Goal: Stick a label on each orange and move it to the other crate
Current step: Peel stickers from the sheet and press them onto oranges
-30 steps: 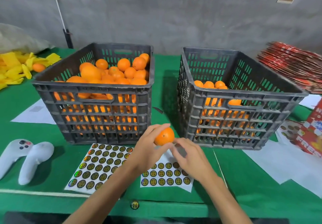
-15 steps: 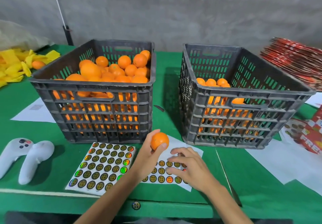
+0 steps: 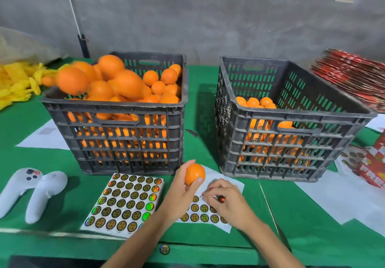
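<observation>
The left hand (image 3: 179, 194) grips an orange (image 3: 194, 174) with fingers and thumb curled round it, holding it above the green table (image 3: 312, 226), just in front of the gap between the two black plastic crates. The right hand (image 3: 227, 203) lies over a partly used label sheet (image 3: 200, 215), fingers curled with the tips together at the sheet; whether they pinch a label cannot be told. A full label sheet (image 3: 125, 203) of round holographic stickers lies just to the left of it. The left crate (image 3: 116, 132) is heaped with oranges above its rim; the right crate (image 3: 281, 142) holds a lower layer. Two white controllers (image 3: 31, 190) rest at the table's left edge, yellow wrappers (image 3: 16, 80) lie far left, and a stack of red printed cartons (image 3: 352, 75) sits far right.
</observation>
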The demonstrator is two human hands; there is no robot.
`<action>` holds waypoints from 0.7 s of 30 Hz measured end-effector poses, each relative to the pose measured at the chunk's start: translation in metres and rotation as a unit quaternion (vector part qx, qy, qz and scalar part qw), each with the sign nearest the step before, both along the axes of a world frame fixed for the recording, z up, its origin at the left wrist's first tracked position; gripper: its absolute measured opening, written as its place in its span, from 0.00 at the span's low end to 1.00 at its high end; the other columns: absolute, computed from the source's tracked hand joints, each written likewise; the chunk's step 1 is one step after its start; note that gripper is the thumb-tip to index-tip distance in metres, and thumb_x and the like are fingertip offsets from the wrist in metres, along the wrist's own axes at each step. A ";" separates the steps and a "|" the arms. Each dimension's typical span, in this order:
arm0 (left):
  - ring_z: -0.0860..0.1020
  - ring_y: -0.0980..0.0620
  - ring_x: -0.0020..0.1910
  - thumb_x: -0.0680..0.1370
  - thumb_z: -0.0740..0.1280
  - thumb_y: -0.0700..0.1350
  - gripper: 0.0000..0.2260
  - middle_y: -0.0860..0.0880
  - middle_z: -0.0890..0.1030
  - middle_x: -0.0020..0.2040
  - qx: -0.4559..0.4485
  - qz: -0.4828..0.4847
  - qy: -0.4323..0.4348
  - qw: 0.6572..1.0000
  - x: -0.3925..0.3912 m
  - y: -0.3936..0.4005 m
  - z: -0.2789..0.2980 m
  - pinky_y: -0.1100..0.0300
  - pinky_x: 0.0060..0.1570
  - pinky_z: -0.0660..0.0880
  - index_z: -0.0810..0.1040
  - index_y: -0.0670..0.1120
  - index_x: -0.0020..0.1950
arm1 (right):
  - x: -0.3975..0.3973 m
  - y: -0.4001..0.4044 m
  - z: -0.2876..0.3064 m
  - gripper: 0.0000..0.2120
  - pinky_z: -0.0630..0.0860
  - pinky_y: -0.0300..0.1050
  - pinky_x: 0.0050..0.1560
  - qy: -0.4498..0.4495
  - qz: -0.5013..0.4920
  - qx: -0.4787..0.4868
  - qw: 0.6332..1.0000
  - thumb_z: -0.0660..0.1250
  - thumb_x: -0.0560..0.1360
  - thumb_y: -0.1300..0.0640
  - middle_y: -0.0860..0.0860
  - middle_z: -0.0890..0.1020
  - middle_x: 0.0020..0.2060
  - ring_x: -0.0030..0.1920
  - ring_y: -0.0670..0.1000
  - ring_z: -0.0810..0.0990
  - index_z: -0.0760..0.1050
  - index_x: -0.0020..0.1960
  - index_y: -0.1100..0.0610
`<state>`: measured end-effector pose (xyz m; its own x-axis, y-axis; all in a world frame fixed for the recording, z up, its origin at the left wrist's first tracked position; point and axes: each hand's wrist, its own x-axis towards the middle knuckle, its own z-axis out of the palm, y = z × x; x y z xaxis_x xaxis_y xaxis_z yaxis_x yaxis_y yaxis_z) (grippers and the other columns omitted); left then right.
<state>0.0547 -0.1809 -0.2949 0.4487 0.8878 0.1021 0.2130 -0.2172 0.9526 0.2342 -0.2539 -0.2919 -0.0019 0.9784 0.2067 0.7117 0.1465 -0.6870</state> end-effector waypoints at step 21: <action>0.79 0.53 0.67 0.80 0.67 0.62 0.26 0.52 0.77 0.70 -0.024 -0.003 -0.186 0.982 0.011 0.022 0.126 0.48 0.67 0.77 0.69 0.57 0.76 | -0.040 0.017 0.136 0.24 0.80 0.41 0.58 -0.177 -0.113 0.292 0.933 0.64 0.81 0.49 0.50 0.74 0.71 0.66 0.49 0.77 0.71 0.74 0.59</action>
